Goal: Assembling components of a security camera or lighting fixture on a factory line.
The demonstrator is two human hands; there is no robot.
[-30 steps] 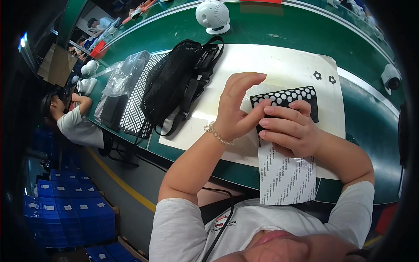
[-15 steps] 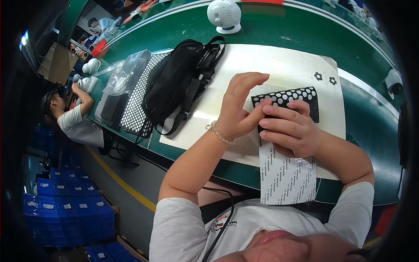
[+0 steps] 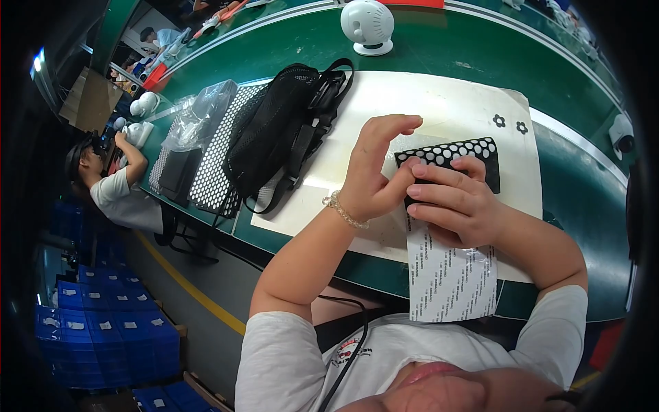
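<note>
Black perforated block (image 3: 458, 152), white label sheet (image 3: 449, 275) beneath; right hand (image 3: 456, 203) fingers gripping, left hand (image 3: 374, 180) fingers spread.

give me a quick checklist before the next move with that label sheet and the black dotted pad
1. Left hand at the top edge of the white printed label sheet: ok, its thumb meets the right fingers there.
2. Right hand holding the sheet: ok, fingers curled over its top.
3. Black rectangular pad with white dots lying flat on the white mat: ok.
4. Label already lifted from the sheet: cannot tell, fingers hide it.
5. Black mesh bag apart from the hands: ok.
</note>
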